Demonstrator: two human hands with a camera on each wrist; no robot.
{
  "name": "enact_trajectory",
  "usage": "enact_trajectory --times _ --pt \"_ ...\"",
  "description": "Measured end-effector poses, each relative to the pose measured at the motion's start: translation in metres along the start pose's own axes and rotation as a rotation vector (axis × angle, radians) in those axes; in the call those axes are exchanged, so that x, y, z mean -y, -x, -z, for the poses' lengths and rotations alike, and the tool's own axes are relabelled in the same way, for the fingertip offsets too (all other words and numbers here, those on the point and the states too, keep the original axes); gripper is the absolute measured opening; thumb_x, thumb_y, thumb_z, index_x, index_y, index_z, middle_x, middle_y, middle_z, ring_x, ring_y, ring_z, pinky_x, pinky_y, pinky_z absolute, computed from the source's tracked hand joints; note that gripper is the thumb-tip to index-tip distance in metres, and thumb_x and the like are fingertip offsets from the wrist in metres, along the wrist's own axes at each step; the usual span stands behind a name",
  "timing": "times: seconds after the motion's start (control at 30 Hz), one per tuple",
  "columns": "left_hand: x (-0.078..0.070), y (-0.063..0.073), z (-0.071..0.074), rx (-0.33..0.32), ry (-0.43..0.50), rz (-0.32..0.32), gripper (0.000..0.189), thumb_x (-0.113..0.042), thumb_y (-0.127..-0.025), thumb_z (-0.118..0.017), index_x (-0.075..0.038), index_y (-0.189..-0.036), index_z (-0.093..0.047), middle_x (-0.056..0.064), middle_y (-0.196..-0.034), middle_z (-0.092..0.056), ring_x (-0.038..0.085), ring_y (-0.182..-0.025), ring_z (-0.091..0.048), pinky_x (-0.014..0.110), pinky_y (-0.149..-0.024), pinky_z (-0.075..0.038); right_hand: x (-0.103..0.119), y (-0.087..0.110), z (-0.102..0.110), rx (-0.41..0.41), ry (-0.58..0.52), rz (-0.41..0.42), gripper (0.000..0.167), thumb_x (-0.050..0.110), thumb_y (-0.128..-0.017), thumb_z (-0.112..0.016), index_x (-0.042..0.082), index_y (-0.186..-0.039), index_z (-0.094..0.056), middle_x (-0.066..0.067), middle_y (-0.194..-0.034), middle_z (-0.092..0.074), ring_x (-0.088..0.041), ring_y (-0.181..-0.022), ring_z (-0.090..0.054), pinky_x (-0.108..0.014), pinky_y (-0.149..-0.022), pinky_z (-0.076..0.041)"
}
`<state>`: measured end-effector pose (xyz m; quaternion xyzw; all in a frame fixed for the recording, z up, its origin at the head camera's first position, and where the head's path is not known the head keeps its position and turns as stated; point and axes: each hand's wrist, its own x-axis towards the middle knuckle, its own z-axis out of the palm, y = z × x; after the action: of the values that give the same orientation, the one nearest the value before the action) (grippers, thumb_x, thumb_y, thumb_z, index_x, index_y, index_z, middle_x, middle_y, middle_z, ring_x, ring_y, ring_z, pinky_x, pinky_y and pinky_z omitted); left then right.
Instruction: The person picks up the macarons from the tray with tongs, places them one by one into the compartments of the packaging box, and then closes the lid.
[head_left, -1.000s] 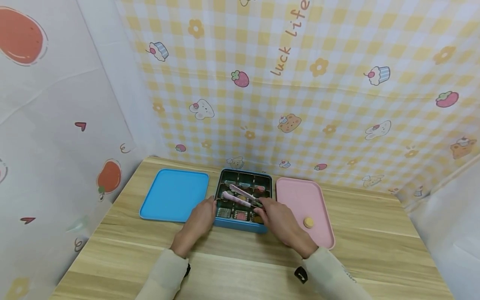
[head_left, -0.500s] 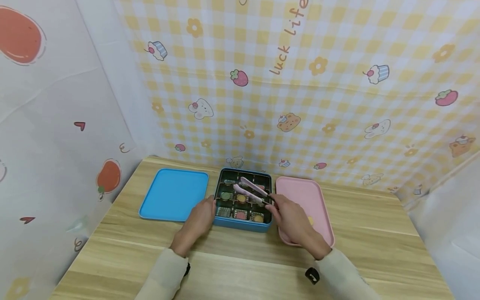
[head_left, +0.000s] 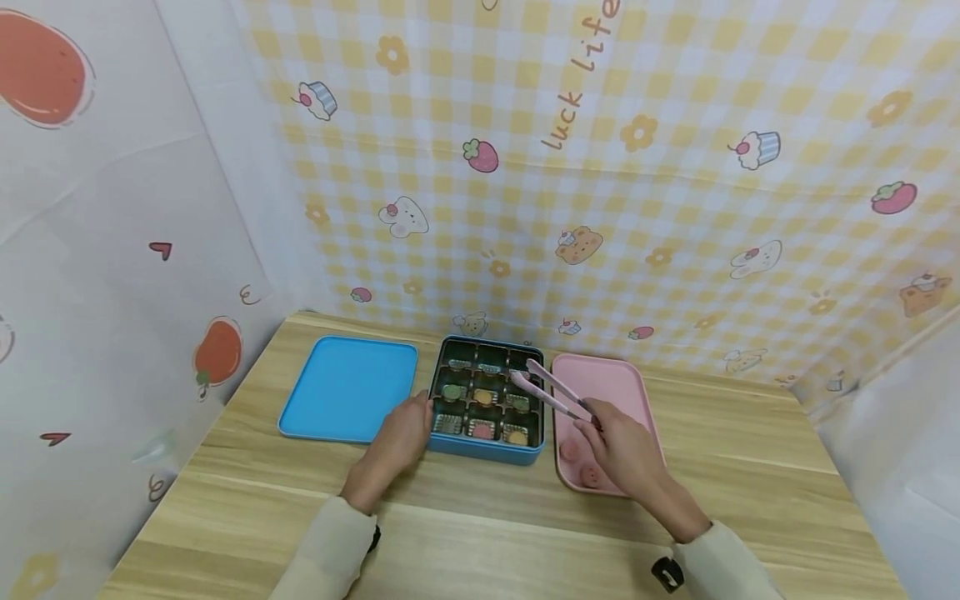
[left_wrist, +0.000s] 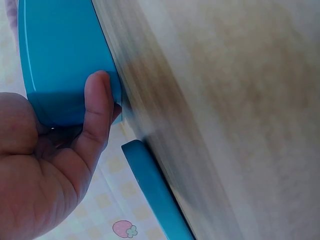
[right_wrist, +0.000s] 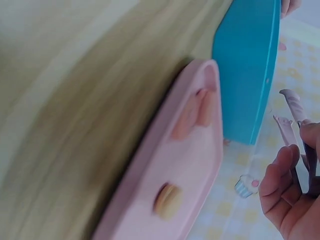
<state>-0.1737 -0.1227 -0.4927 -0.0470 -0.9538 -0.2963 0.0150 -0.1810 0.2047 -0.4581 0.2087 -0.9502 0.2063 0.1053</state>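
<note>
My left hand [head_left: 405, 433] grips the left front corner of a blue box [head_left: 480, 451]; in the left wrist view, a finger lies against its side. Inside, the dark divided insert has small macarons in some compartments: a green macaron [head_left: 452, 392], a pink macaron [head_left: 482, 431] and yellow ones. My right hand [head_left: 622, 446] holds pale pink-tipped tongs [head_left: 551, 398], their tips spread with nothing between them, above the box's right edge. Below that hand is a pink tray [head_left: 600, 375] with pink macarons [head_left: 590, 476] and a yellow macaron [right_wrist: 168, 201], which the hand hides in the head view.
A blue lid [head_left: 352, 387] lies flat on the wooden table [head_left: 465, 533], left of the box. Close behind stands a checked cloth wall [head_left: 480, 233], with white printed cloth [head_left: 97, 333] at the left side.
My right hand and the tongs have moved right, from over the box to above the pink tray. The box's front right compartment and the tray's pink macarons now show. The left hand stays put.
</note>
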Motion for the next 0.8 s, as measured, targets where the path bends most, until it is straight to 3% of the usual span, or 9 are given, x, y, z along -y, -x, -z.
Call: enact_trajectory --times 0.23,0.57,0.8 --pt "0.002 -0.001 -0.001 0.003 0.005 -0.01 0.032 -0.011 -0.106 -0.04 0.011 -0.118 -0.059 0.019 -0.088 -0.064 0.035 -0.089 -0.064 0.048 -0.074 -0.054 -0.024 0.023 0.01 0.002 0.007 0.001 0.015 0.016 -0.095 -0.068 0.011 -0.108 -0.065 0.009 -0.071 -0.046 0.0 -0.054 -0.037 -0.02 -0.047 -0.033" --pt "0.003 0.0 -0.002 0.0 0.001 -0.014 0.035 -0.011 -0.107 -0.039 0.014 -0.124 -0.056 0.023 -0.098 -0.066 0.039 -0.097 -0.064 0.05 -0.079 -0.055 -0.058 0.054 0.033 0.115 -0.034 0.06 0.026 0.015 -0.096 -0.065 0.003 -0.12 -0.066 0.015 -0.071 -0.044 0.005 -0.053 -0.033 -0.018 -0.045 -0.035" --pt "0.003 0.001 -0.001 -0.002 0.004 -0.017 0.035 -0.011 -0.107 -0.039 0.014 -0.124 -0.057 0.024 -0.099 -0.066 0.039 -0.098 -0.064 0.05 -0.08 -0.055 -0.075 0.075 0.039 0.168 -0.075 0.119 0.027 0.011 -0.095 -0.066 0.001 -0.12 -0.066 0.02 -0.07 -0.042 0.008 -0.054 -0.035 -0.017 -0.047 -0.037"
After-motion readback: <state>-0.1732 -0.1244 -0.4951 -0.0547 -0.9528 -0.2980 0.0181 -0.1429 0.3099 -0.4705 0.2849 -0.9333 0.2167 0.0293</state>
